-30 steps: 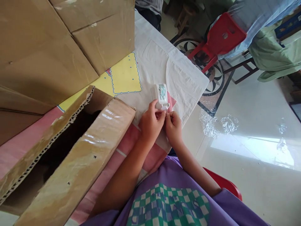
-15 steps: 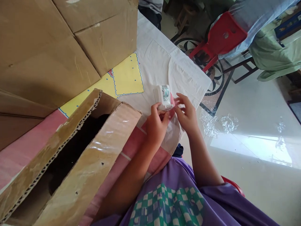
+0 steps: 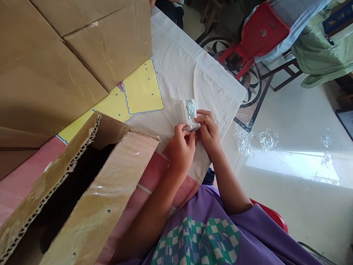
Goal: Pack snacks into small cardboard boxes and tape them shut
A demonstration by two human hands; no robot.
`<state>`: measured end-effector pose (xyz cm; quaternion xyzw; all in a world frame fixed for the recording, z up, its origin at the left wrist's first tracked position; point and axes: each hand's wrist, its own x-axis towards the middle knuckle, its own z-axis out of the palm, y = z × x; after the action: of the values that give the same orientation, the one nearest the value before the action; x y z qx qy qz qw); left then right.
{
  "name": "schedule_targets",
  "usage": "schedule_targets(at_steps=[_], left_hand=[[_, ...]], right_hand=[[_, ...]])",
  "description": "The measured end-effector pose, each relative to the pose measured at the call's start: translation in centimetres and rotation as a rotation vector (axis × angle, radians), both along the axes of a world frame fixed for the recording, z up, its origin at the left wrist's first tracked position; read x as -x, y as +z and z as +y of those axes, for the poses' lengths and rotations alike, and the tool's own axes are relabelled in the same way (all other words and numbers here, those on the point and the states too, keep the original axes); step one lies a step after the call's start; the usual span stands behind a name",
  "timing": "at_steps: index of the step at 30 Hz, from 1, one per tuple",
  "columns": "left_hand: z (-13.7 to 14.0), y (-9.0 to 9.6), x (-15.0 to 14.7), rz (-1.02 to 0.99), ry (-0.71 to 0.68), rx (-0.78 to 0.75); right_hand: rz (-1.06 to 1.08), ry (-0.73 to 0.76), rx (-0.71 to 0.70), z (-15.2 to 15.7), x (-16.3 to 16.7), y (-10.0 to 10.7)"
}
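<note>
A small white device (image 3: 186, 113) with a green-and-white label on top stands on the white cloth (image 3: 182, 70) near the table's right edge. My left hand (image 3: 180, 151) pinches its near lower edge with thumb and fingers. My right hand (image 3: 209, 129) is closed against its right side, fingertips at the device's base. Both hands meet at the device.
An open cardboard box (image 3: 77, 198) lies on its side at the near left, a larger closed box (image 3: 63, 55) behind it. Yellow sheets (image 3: 140, 88) lie between them. Past the table edge are crumpled clear plastic (image 3: 252, 140) on the floor and a red chair (image 3: 259, 35).
My right hand, lifted off and spread open half a second ago, has come back and closed on the device's right side. The left hand stayed on the device.
</note>
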<state>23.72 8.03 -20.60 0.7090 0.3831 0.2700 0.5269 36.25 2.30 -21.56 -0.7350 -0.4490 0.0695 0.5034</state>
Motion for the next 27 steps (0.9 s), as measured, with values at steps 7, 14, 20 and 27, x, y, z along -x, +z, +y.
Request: schedule_targets(at_steps=[7,14,20,27], left_hand=[[0.1,-0.1,0.0,-0.020,-0.012,0.027],[-0.1,-0.1,0.2,-0.061,-0.002,0.025],[-0.1,0.1,0.5,-0.140,-0.009,0.078],[0.0,0.4,0.6,-0.216,-0.049,0.120]], right_hand=[[0.019,-0.002,-0.019,0.1,0.1,0.0],[0.117,-0.051,-0.063,0.1,0.5,0.0],[0.197,-0.108,-0.043,0.1,1.0,0.2],[0.207,-0.057,-0.024,0.3,0.7,-0.1]])
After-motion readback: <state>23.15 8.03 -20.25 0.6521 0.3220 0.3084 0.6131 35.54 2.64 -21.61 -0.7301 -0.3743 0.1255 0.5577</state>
